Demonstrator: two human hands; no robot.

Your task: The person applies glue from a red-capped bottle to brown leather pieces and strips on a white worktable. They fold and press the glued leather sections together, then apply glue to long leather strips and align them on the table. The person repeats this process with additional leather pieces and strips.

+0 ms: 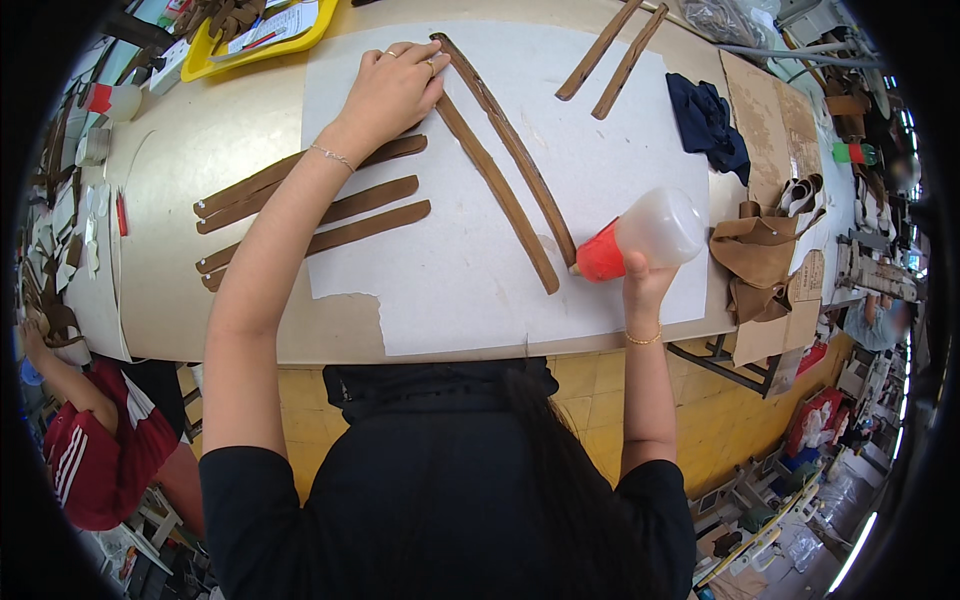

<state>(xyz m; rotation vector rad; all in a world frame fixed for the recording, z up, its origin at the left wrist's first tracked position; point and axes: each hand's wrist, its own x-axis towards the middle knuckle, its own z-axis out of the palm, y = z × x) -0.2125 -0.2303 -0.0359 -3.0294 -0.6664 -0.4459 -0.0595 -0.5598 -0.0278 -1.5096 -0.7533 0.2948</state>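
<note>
Two long brown leather strips lie slantwise on white paper [440, 290]. The right strip [510, 135] has a dark, shiny surface; the left strip [500, 193] looks duller. At their far end is my left hand [400, 85], its fingers bent and closed on the end of the shiny strip. The fingertips are partly hidden. My right hand [648, 285] grips a translucent squeeze bottle [662, 228] with a red top [600, 254]. The bottle is tilted, its tip at the near end of the shiny strip. Several more brown strips [370, 228] lie under and beside my left forearm.
Two brown strips [630, 62] lie at the far right of the paper, with a dark blue cloth [708, 125] beside it. Brown leather pieces [750, 250] sit on cardboard at right. A yellow tray [200, 62] stands far left. Another person's red sleeve [85, 425] shows at left.
</note>
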